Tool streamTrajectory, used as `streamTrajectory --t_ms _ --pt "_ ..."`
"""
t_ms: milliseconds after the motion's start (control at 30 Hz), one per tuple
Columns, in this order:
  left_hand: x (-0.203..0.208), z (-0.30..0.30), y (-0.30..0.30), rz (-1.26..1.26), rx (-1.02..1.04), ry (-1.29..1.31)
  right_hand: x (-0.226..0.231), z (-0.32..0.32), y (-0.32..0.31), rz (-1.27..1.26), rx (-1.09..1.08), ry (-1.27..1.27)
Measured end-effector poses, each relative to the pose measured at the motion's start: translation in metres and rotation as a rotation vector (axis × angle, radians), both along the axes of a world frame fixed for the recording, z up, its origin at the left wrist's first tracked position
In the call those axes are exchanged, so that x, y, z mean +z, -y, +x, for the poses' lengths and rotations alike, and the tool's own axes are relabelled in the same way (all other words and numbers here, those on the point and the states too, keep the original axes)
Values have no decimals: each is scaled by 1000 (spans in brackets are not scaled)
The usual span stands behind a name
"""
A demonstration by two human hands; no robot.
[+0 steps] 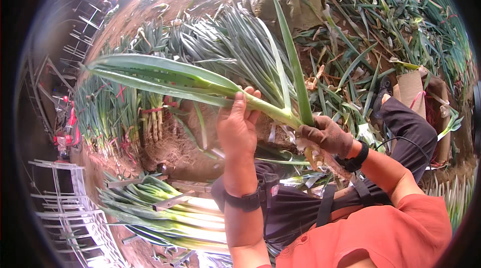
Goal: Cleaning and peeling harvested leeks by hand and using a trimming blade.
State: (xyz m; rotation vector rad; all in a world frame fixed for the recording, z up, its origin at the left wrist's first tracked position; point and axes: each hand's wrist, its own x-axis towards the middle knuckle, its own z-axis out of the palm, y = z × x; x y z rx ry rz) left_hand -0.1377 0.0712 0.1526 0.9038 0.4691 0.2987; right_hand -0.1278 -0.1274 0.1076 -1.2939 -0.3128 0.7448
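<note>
Left hand (238,122) upright, thumb and fingers pinched — right hand (328,138) lower, fingers curled, forearm (383,170) slanted

"What sort of place do we have here?"
"We'd call it a farm sorting area: long green onions (235,42) lie heaped left of the cardboard box (413,95), with tied bundles (102,112) standing farther left of it."
"Anything else we see?"
"Leaf trimmings (355,62) strewn beyond the box, and brown earth (130,17) far to its left."

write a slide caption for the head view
Left hand and right hand hold one long, pale-stemmed, green-leaved onion plant, with red-tied bundles of similar plants standing at the left.
</note>
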Motion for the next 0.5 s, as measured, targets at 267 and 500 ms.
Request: streamTrajectory --t_ms 267,500 --pt "-11 -2 -5 69 -6 -28 14 -16 -24 -104 -83 -27" --pt "-3 -1 -1 28 -94 21 11 -16 -11 61 -29 -345"
